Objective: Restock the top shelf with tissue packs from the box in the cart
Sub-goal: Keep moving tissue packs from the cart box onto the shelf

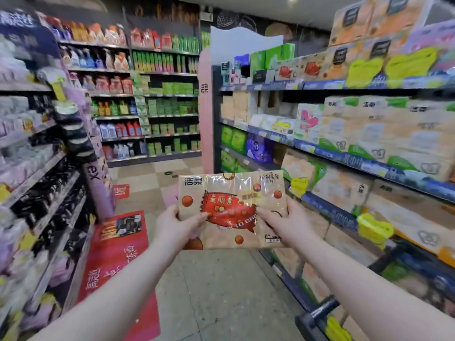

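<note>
1 tissue pack (pixel 231 210) is held up in the middle of the aisle, at about the height of the lower shelves and clear of all of them. It is a flat, tan, plastic-wrapped pack with a red candy-bag picture and orange-brown balls printed on its front. 2 hands carry it. The left hand (pixel 174 227) grips the lower left edge, thumb laid over the front and fingers hidden behind. The right hand (pixel 288 222) grips the lower right edge the same way, thumb reaching across the red print.

The top shelf (pixel 320 84) runs along the right side, well above and beyond the pack. On it stand 2 packs with a similar red picture, 1 (pixel 288 68) beside the other (pixel 312 67), both blurred. Taller boxed tissue stacks stand to their right.

The cart (pixel 317 313) sits at the lower right, its dark handle nearest the camera. Its contents are too blurred to count.

2 yellow tags hang from the lower right-hand shelf rails, 1 (pixel 299 185) near the pack and 1 (pixel 374 228) farther right. 2 red floor stickers lie on the left, a large one (pixel 118 267) and a small one (pixel 121 191).
</note>
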